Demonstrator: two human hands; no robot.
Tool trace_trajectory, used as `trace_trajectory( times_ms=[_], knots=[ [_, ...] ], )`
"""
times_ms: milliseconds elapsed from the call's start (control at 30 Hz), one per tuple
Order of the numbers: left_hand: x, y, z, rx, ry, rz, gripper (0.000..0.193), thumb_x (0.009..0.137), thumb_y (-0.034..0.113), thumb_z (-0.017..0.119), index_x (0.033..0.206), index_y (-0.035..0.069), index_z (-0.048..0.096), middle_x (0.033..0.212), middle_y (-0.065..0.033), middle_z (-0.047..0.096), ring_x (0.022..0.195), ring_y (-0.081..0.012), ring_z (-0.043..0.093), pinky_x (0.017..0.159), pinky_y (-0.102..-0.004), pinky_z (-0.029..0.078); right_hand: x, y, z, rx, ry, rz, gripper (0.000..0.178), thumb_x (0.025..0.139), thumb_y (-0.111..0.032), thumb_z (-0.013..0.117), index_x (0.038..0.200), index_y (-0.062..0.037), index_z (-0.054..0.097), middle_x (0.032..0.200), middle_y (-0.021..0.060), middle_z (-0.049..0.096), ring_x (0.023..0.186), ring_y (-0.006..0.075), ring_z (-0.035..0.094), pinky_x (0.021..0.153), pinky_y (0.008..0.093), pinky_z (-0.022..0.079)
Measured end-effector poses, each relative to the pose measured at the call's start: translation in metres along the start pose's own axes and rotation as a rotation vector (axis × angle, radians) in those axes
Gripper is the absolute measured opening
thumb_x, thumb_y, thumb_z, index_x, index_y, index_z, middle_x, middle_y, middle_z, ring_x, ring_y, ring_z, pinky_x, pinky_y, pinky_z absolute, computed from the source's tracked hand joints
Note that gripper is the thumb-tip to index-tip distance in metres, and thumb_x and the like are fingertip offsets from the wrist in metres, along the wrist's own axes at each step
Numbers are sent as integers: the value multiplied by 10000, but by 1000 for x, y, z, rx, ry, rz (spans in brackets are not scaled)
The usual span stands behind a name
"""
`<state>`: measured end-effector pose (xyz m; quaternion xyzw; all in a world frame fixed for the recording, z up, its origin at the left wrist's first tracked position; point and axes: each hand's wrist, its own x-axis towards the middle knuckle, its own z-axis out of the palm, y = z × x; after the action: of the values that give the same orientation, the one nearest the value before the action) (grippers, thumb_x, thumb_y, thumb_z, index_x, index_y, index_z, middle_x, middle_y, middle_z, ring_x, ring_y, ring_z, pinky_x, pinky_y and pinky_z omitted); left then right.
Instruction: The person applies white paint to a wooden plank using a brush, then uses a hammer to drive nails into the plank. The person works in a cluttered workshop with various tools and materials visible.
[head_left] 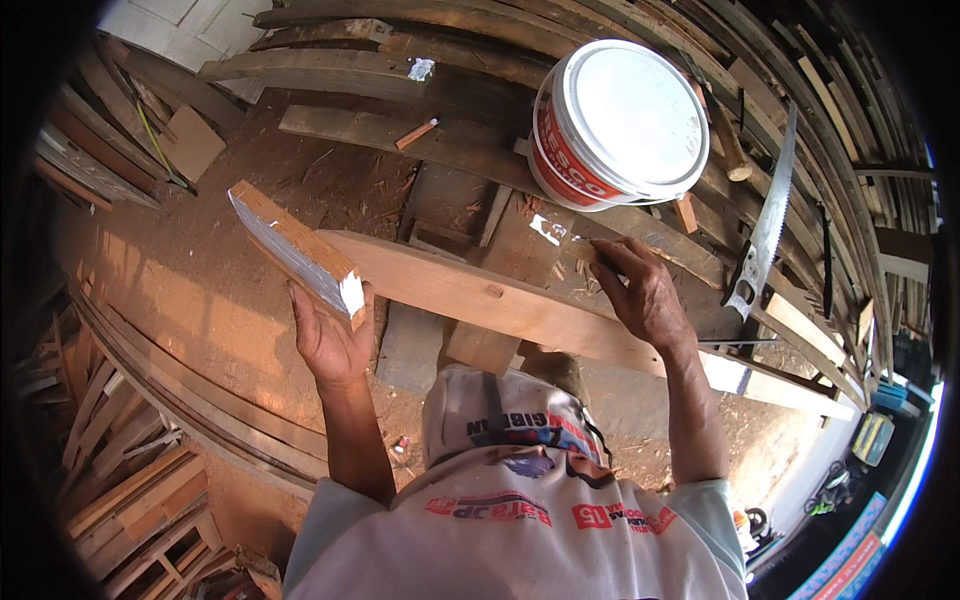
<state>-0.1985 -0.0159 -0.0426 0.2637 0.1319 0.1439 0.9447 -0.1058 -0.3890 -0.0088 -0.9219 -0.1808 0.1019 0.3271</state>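
Note:
My left hand [335, 338] grips the lower end of a short wooden block [290, 235], which is tilted up to the left. White paste covers its near end, and a greyish-white coat runs along its long side. My right hand [645, 295] is pinched round something thin, mostly hidden by the fingers. Just beyond those fingertips, a white smear [547, 229] lies on a brown board. Under both hands a long planed plank [490, 293] runs from the middle to the right.
A white-lidded red and white bucket [630, 120] stands on boards at the back. To its right are a handsaw [768, 220] and a hammer-like wooden handle [735, 160]. Stacked timber [850, 120] lines the right side, and wood offcuts [150, 500] lie at the lower left.

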Motion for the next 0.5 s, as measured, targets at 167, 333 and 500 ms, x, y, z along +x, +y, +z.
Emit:
trace_trajectory(
  times_ms=[167,333,500],
  knots=[
    [-13,-1,-2,135,166,7,667,1131,413,539,1687,142,289,1492,-25,527,1127,-186,537,922,-385,466,14,13,18,-79,-89,-93,252,1003,-166,706,1207,-18,722,1015,167,730,985,371,690,897,470,544],
    [-10,-12,-19,237,3,1,680,1114,466,535,1650,101,330,1613,-79,457,1473,-249,450,1229,-474,348,42,43,56,-74,-167,-233,112,990,-142,667,1061,-62,699,951,148,726,915,404,690,897,497,533],
    [-11,-20,-19,252,-11,16,662,1121,480,504,1627,76,364,1569,-105,499,1414,-273,517,1167,-480,433,66,65,92,-193,-192,-277,244,960,-248,726,1075,-33,720,1026,212,724,958,417,710,841,502,568]
  ],
)
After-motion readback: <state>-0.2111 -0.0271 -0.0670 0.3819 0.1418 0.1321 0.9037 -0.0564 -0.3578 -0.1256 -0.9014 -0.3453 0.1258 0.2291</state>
